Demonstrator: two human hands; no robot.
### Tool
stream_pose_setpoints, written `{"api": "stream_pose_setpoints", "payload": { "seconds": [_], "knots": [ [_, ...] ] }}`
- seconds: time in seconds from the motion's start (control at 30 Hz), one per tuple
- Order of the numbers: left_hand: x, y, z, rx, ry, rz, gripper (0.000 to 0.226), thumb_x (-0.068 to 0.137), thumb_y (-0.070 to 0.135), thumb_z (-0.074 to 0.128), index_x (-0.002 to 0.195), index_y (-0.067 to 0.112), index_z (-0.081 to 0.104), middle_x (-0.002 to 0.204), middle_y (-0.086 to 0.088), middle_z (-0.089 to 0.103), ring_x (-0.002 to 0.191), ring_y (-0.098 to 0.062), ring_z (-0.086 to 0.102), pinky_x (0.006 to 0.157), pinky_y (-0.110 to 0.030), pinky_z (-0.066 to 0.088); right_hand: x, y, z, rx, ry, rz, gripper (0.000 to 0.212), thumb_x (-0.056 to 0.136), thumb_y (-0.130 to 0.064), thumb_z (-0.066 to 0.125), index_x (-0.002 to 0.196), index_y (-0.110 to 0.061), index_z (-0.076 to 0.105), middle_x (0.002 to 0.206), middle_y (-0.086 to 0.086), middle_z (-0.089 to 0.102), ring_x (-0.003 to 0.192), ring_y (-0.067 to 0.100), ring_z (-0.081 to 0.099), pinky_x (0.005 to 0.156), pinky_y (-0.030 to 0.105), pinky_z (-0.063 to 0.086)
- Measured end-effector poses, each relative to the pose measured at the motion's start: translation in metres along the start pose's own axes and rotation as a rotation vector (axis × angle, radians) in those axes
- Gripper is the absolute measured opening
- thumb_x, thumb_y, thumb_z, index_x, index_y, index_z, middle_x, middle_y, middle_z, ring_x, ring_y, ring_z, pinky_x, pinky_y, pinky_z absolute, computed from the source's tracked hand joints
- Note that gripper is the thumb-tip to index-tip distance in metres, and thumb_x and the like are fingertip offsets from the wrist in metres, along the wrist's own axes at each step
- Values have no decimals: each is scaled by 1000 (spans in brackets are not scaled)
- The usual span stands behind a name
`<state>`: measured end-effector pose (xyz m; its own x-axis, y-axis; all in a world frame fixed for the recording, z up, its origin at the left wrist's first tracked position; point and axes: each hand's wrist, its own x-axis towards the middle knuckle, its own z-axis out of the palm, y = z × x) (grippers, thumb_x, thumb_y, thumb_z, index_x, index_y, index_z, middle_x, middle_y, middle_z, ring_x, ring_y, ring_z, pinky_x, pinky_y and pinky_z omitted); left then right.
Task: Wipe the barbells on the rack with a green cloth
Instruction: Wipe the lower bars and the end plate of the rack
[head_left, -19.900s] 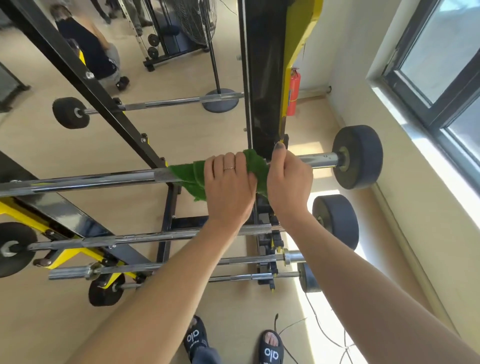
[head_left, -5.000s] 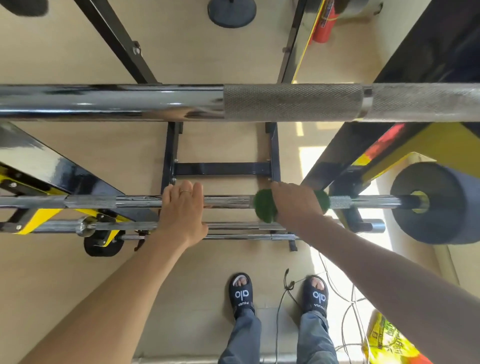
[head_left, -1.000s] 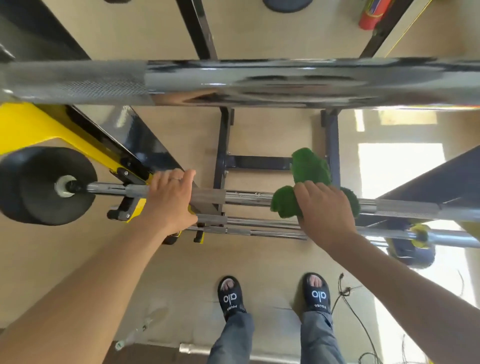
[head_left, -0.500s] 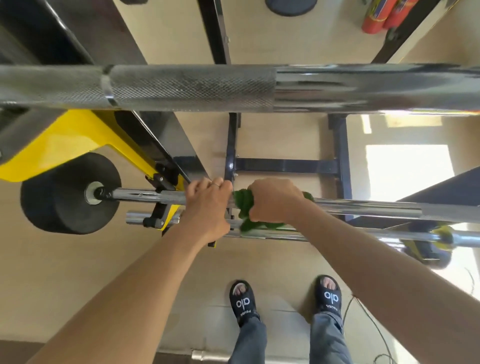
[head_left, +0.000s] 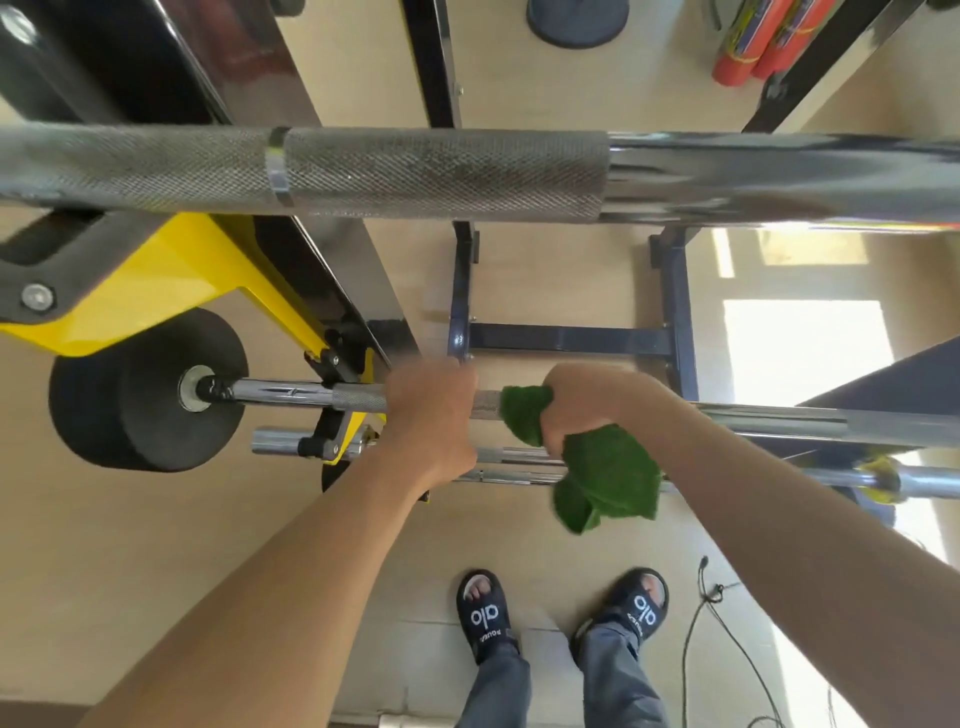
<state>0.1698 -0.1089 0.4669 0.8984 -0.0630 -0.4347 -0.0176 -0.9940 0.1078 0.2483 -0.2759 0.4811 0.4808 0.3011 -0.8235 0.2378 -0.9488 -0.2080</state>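
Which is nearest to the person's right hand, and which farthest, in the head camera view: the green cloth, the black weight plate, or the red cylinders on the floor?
From the right hand:
1. Green cloth, gripped in that hand, hanging below it.
2. Black weight plate, at the bar's left end, past the left hand.
3. Red cylinders, on the floor at the top right.

The left sandal (head_left: 485, 617) at 6 o'clock reads "alo". The right sandal (head_left: 641, 607), at 5 o'clock, bears "alo" too. Smaller lettering beneath is illegible.
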Motion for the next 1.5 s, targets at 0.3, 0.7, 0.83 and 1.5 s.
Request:
{"api": "stream_pose_setpoints", "payload": {
  "seconds": [0.3,0.7,0.83,1.5],
  "knots": [
    [1,-1,-3,26,-14,-22,68,75,25,76,134,19,41,134,0,46,128,-26,40,115,-45,20,2,-23,49,-186,635,-83,18,81,-22,68,89,-21,52,78,-7,57,70,15,53,70,30,43],
    [2,0,2,26,21,-22,64,75,25,74,130,21,42,131,2,47,127,-25,40,114,-45,20,13,-43,-8,-81,-97,-54,38,74,-32,79,96,-13,55,86,-1,56,78,19,58,77,33,54],
    [5,0,4,40,13,-31,63,75,28,73,129,21,42,129,2,46,126,-24,40,113,-44,20,15,-47,-10,-59,-121,-86,34,74,-29,79,91,-13,56,87,0,56,78,19,59,78,34,53],
    [2,0,2,30,23,-15,53,72,23,72,118,23,44,117,4,47,117,-23,44,110,-42,24,-19,-18,36,-161,508,-20,13,87,-18,61,99,-22,58,79,-6,58,82,17,64,80,34,55]
  ]
}}
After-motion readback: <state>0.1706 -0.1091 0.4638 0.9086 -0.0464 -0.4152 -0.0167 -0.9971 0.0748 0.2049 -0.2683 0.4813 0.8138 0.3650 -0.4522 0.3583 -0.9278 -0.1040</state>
